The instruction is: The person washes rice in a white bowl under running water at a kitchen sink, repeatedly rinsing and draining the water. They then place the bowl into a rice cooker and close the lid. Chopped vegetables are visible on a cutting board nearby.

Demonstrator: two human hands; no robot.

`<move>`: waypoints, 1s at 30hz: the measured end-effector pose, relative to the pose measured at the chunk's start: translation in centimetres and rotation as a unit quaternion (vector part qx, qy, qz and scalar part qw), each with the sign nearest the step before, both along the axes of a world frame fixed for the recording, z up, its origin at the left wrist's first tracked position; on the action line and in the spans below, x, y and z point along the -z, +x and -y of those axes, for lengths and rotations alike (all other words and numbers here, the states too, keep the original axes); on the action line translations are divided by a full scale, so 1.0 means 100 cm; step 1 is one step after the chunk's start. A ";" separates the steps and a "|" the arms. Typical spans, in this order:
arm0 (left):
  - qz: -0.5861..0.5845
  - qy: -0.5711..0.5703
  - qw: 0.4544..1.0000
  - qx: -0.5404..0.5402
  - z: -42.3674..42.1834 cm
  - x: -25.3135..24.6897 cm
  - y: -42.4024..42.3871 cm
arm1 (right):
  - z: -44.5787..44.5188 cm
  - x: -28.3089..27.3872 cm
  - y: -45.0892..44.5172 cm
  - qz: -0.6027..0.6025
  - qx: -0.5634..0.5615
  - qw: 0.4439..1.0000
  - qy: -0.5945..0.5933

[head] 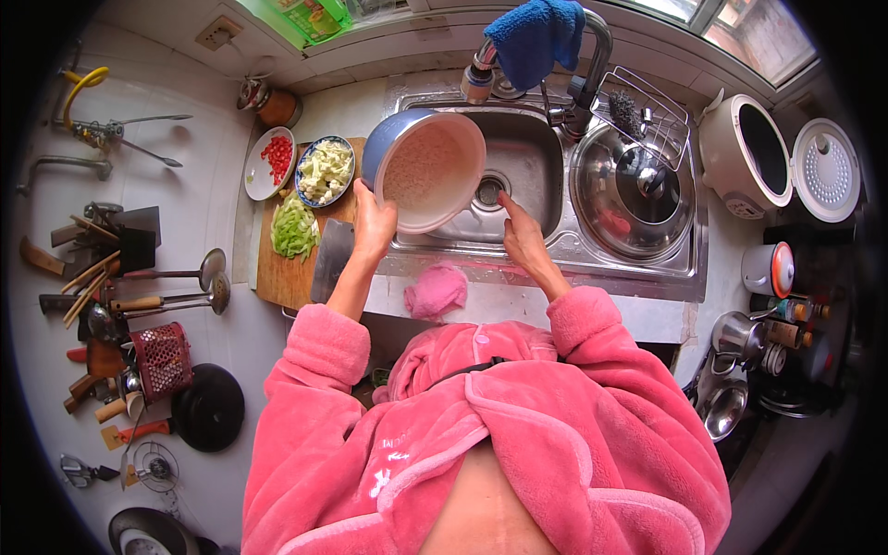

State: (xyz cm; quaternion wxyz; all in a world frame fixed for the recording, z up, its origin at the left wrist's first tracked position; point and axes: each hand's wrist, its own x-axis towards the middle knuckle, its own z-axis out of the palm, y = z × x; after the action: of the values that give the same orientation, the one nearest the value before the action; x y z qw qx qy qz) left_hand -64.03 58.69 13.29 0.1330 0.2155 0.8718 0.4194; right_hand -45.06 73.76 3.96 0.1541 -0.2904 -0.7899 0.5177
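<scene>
My left hand (375,220) grips the rim of a round pot (377,149), blue outside and pale inside, tilted over the left part of the sink basin (538,159). Pale rice grains (423,163) lie inside it with cloudy water. My right hand (522,232) is over the basin's front, near the drain (490,191), fingers extended and holding nothing that I can see. It is apart from the pot's rim. A pink cloth (437,291) lies on the counter edge between my forearms.
Left, a cutting board (277,277) bears sliced green vegetable (295,229), a cleaver (333,257) and a bowl of cauliflower (325,171); a plate of chopped red pepper (276,159) adjoins it. A blue towel (538,38) drapes the faucet (598,48). Right: a lidded wok (631,201), an open rice cooker (739,152).
</scene>
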 end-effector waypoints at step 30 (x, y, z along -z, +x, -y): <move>-0.044 -0.006 0.999 -0.028 0.004 0.011 0.006 | -0.002 -0.001 0.004 0.009 -0.008 1.000 0.003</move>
State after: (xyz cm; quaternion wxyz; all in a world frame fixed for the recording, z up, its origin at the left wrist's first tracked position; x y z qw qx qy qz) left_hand -63.40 58.33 12.18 0.0840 0.2087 0.8849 0.4080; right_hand -44.65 73.94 4.01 0.1438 -0.2880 -0.7952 0.5138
